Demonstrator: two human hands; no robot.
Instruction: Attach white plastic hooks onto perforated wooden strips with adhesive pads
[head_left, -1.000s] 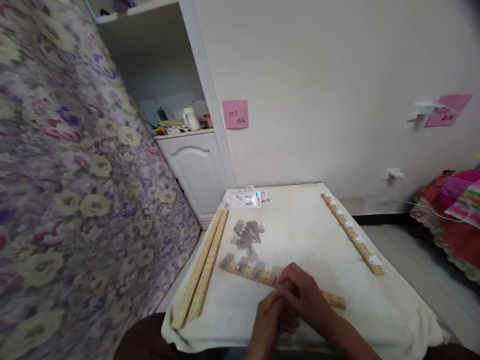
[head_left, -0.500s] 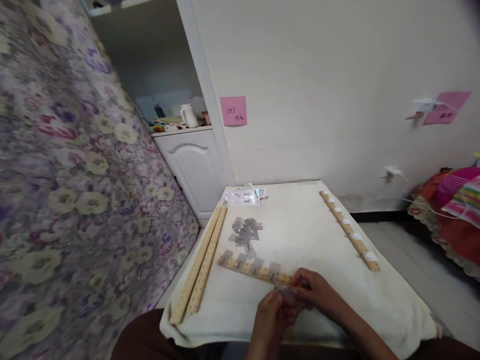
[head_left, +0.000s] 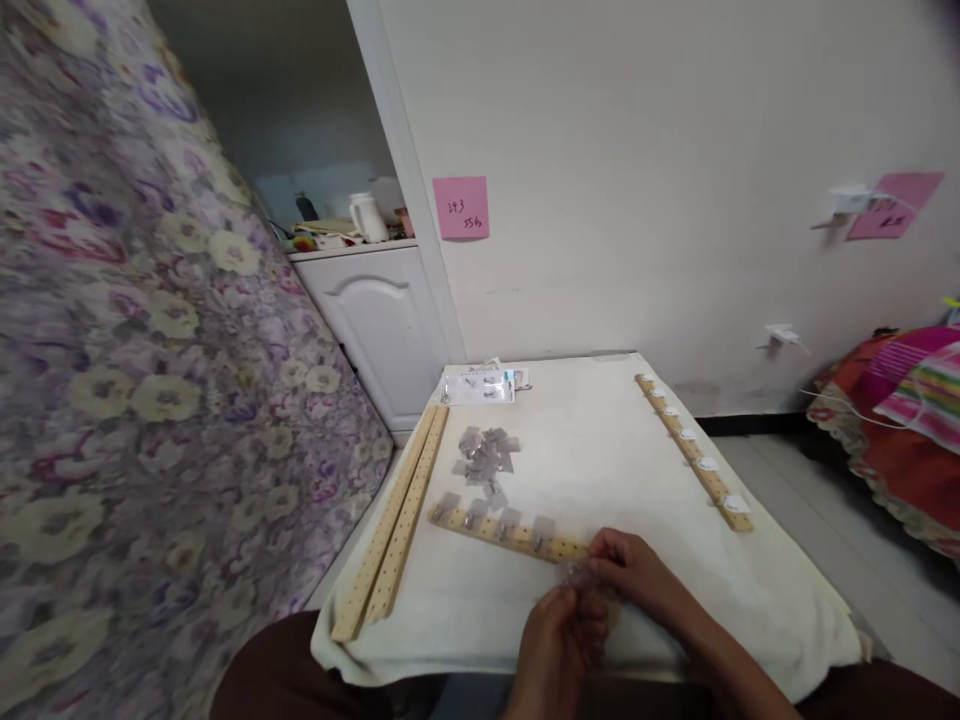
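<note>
Small clear packet (head_left: 576,573) sits low over the near side of a table covered in cream cloth (head_left: 592,430), just beside a drilled wooden bar (head_left: 491,529). From where I stand, the left hand (head_left: 564,632) has its fingertips closed on the packet; the right hand (head_left: 636,572) nearly closes thumb and finger at its far side, though I cannot tell whether they grip it or merely touch. That hand hides the bar's right end; four similar packets line its visible part. The left wrist crosses the table's front edge. Two more bars (head_left: 410,515) run along the left edge, with a heap of packets (head_left: 487,458) inside them. A wide stretch of cloth separates the heap from another bar (head_left: 690,448), bearing white tags, near the right edge. Printed packaging (head_left: 480,387) lies at the back, its lettering too small to read. A pink note (head_left: 460,208) on the wall is handwritten "243", with more characters beneath.
</note>
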